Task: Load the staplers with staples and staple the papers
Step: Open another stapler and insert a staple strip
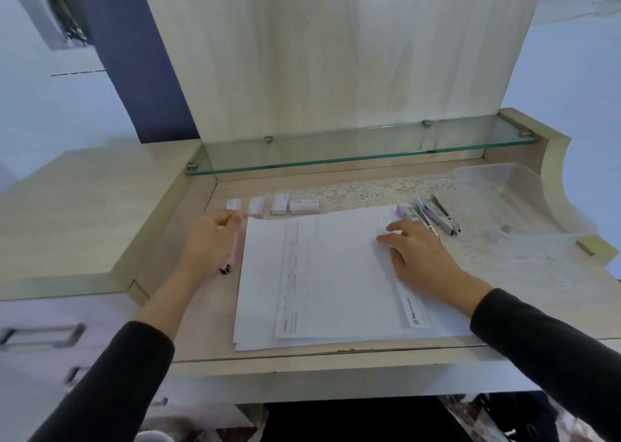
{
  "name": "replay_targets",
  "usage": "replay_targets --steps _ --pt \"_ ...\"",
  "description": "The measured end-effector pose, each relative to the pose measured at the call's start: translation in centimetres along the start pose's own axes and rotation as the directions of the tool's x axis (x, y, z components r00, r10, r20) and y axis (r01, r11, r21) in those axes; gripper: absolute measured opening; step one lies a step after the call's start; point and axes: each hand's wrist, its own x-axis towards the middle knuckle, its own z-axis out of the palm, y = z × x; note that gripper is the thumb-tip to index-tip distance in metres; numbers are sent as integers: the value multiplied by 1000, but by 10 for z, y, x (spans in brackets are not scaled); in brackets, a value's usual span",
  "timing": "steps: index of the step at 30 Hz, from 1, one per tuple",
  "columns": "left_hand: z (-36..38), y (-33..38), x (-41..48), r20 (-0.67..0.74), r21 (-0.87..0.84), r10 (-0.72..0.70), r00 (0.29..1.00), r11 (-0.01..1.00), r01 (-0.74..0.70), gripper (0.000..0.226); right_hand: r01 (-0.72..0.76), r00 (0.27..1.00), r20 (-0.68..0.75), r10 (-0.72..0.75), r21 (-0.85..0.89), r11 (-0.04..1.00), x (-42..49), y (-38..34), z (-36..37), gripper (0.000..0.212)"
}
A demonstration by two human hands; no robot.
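A stack of white papers [322,273] lies on the desk in front of me. My right hand [420,257] rests flat on its right part, fingers straight. My left hand [206,243] curls round a pink stapler [235,253] lying just left of the stack. Several small staple boxes [280,204] stand in a row behind the papers. More staplers, one lilac [405,211] and others metal grey [437,215], lie beyond my right fingertips.
A clear plastic tray [487,179] stands at the back right on a lace mat [369,189]. A glass shelf [363,154] runs along the back above the desk. Drawers with metal handles [43,335] sit to the lower left.
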Motion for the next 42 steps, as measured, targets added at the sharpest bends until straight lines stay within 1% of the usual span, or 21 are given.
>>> replay_targets --steps 2,4,5,8,10,11,12,14,15,17,19,24,27,28,32,33,35,36,38,39,42 --pt "-14 -15 3 -71 41 -60 996 997 63 27 -4 999 -41 3 -21 1000 0 -1 4 27" --pt "-24 -23 3 -141 76 -66 988 994 77 24 6 998 -69 -9 -31 999 -2 -1 6 28" --pt "-26 -26 1 -147 95 -55 988 993 70 21 12 997 -79 -14 -31 999 -3 0 7 29" --pt "-30 -27 -5 -89 128 -7 996 992 18 16 -5 997 -77 3 -22 1000 -3 1 9 27" --pt "-26 -30 -6 -23 165 9 1000 986 -5 21 -14 997 -75 13 -17 1000 -4 1 9 25" --pt "-24 -31 -6 4 212 -6 1000 977 5 24 -13 997 -75 11 -19 1000 -4 2 9 25" --pt "-22 -32 -4 19 271 -34 999 962 28 27 -12 997 -75 10 -22 1000 -4 1 9 25" --pt "-17 -29 -3 12 383 -83 996 921 72 42 -12 997 -80 10 -23 1000 -3 2 9 26" --pt "-14 -27 -3 1 437 -95 995 896 85 50 -14 996 -84 12 -20 1000 -3 2 10 26" --pt "-8 -19 -4 -32 540 -93 995 836 95 56 -15 996 -90 14 -14 1000 -3 1 10 29" --pt "-2 -11 -5 -64 606 -82 995 788 104 57 -15 997 -82 13 -19 1000 -3 1 10 31" --pt "8 -7 -2 -128 634 -115 985 754 171 46 -18 996 -85 16 -23 1000 -4 2 10 33" --pt "10 -7 -2 -152 591 -121 981 784 188 39 -16 996 -90 14 -24 1000 -4 3 12 28" --pt "9 -9 -2 -162 568 -101 982 804 176 38 -17 996 -92 14 -23 1000 -4 4 12 26" --pt "3 -10 -11 -198 364 29 980 930 46 44 -15 995 -97 13 -23 1000 -4 4 13 27" --pt "1 -8 -13 -204 314 58 977 949 9 39 -11 995 -96 8 -25 1000 -4 4 13 28" --pt "-2 -1 -16 -230 214 120 966 974 -70 16 -5 996 -87 3 -26 1000 -4 4 12 27" --pt "-3 4 -17 -238 161 124 963 983 -87 16 -8 996 -84 6 -24 1000 -4 4 12 26" --pt "-4 14 -20 -221 46 108 969 994 -101 38 -19 997 -73 17 -18 1000 -4 3 10 26" --pt "-4 20 -22 -197 -5 113 974 993 -116 40 -22 998 -64 22 -12 1000 -4 2 9 28" --pt "4 39 -30 -84 -176 121 989 975 -134 36 -29 1000 -8 29 -3 1000 -2 0 2 31"
